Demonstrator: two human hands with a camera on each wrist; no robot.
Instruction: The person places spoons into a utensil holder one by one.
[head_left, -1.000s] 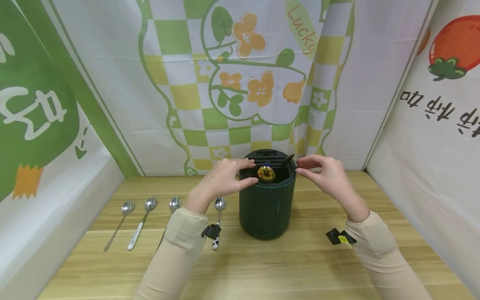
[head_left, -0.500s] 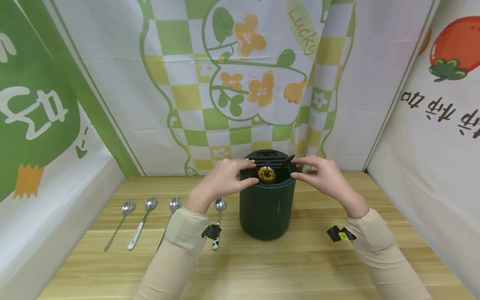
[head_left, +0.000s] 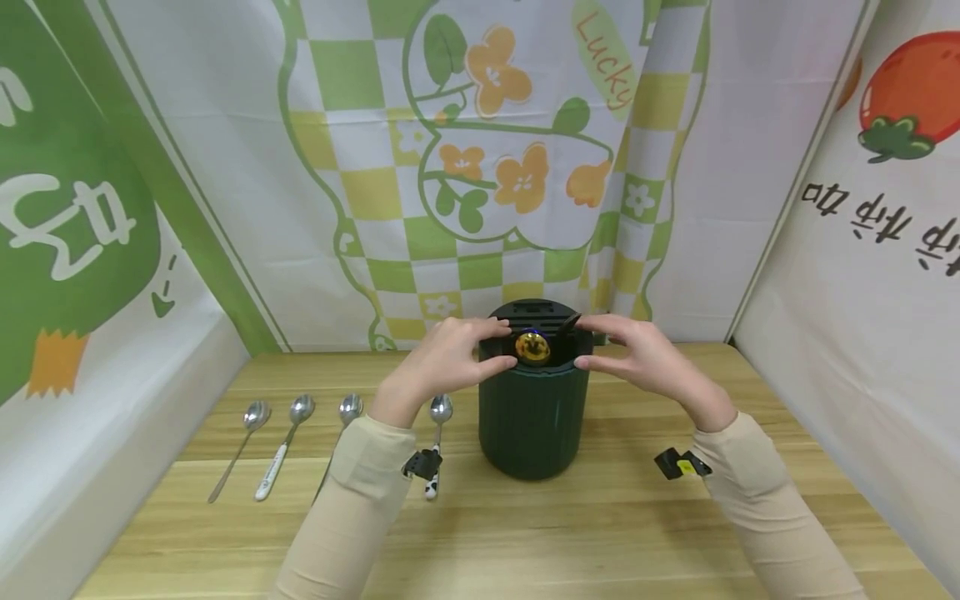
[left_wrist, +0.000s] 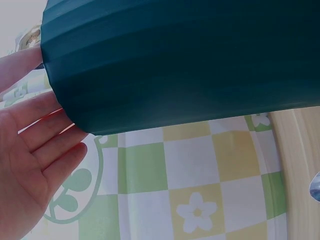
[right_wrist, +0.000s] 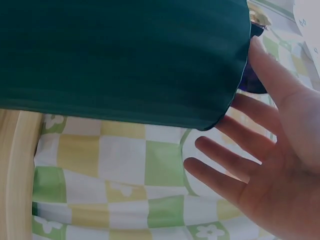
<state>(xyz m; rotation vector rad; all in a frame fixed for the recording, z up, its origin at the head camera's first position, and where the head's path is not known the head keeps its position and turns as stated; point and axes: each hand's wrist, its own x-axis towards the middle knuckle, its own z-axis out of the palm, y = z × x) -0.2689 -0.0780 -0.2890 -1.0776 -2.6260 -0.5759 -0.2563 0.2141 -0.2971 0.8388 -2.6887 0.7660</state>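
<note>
A dark green ribbed utensil holder [head_left: 532,425] stands upright on the table, with slots at the back of its black top. In its front opening sits a shiny gold rounded piece, like a spoon bowl [head_left: 532,347]. A dark slim piece [head_left: 570,323] sticks up beside it. My left hand [head_left: 446,354] touches the holder's left rim with thumb and fingertips. On the right rim rests my right hand [head_left: 641,354], thumb in front and fingers behind. Both wrist views show the fingers mostly straight along the ribbed wall, the left fingers [left_wrist: 47,130] and right fingers [right_wrist: 235,155] spread.
Several spoons lie in a row at left: a plain metal one [head_left: 238,450], a white-handled one [head_left: 281,450], one partly hidden by my left sleeve [head_left: 349,410] and a cow-patterned one [head_left: 438,442]. A checked curtain [head_left: 480,275] hangs behind the holder.
My right hand has moved left and slightly over the holder's right rim, its thumb coming to the front. My left hand, the holder and the spoons have stayed put.
</note>
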